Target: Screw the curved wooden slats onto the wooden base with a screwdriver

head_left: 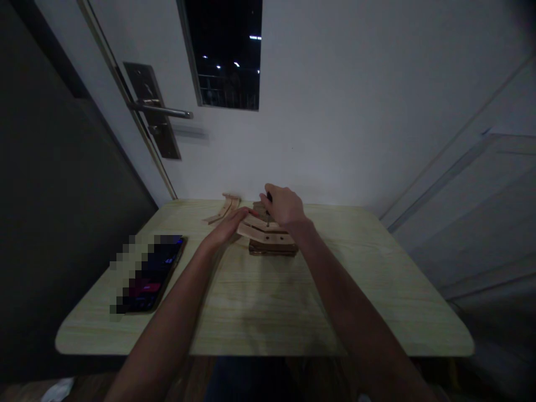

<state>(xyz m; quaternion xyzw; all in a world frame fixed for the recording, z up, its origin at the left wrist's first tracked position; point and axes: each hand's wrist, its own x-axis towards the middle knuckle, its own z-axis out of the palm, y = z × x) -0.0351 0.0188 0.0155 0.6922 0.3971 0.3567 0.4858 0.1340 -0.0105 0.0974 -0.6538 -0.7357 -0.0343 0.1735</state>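
My right hand [288, 204] is closed around a dark-handled tool [269, 196] that looks like a screwdriver. Its thin shaft points down at a bent strip of pale wood [274, 238] with small round holes. This strip lies on a brown, layered block [272, 250]. At the strip's left end, my left hand [233, 222] grips the wood, its fingers partly hidden. A small red thing [253, 213] shows at the left fingertips; I cannot make out what it is. Behind my left hand lies a second bent wooden piece [225, 211] with holes.
A phone [157, 273] with a lit screen lies on the left of the pale wooden table [335, 312]. Beyond the table's far edge stands a white door [355, 111] with a metal lever handle [163, 110] and a dark window [228, 56].
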